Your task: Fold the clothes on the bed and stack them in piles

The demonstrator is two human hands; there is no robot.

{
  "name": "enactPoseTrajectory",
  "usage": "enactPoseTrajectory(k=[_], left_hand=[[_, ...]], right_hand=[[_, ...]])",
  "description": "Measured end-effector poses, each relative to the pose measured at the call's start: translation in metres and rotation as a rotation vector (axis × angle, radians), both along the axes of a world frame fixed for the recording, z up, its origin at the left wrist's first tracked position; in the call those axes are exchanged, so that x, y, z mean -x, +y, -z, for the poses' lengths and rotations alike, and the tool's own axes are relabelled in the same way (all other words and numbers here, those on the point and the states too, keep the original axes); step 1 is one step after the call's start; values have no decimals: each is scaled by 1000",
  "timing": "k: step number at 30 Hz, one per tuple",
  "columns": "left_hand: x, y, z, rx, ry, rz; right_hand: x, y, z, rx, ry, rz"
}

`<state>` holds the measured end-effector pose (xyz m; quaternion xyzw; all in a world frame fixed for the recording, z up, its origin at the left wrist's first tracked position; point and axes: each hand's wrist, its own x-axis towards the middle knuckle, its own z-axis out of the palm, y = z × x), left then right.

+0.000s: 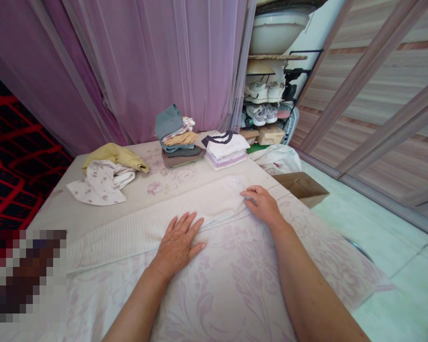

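A pair of pale striped trousers [128, 228], folded lengthwise into a long strip, lies across the flowered cloth [235, 275]. My left hand [178, 244] rests flat on the lower edge of the trousers, its fingers spread. At their right end, my right hand [262, 203] has its fingers bent and closed on the edge of the fabric. Small wrinkles run along the near side between my two hands.
Behind lie folded clothes in a dark stack [180, 142] and a white stack [226, 147]. Crumpled yellow [110, 156] and spotted white garments [102, 183] lie at left. A cardboard box [301, 187] and shoe rack [267, 97] stand right.
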<state>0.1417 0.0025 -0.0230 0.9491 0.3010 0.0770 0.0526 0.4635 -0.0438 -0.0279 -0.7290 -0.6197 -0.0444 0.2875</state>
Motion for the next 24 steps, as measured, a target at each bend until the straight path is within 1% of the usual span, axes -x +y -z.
enactPoseTrajectory(k=[4, 7, 11, 14, 18, 24], left_hand=[[1, 1, 2, -12, -19, 4], [1, 2, 3, -19, -22, 7], [1, 1, 2, -16, -4, 5], [1, 1, 2, -20, -11, 6], [1, 2, 3, -25, -17, 7], [1, 2, 3, -31, -10, 4]], right_hand=[[1, 2, 1, -5, -47, 3], [1, 2, 1, -6, -41, 8], [-2, -1, -5, 32, 7, -59], [-2, -5, -11, 86, 38, -97], [0, -5, -13, 150, -26, -121], [4, 0, -11, 138, -82, -109]])
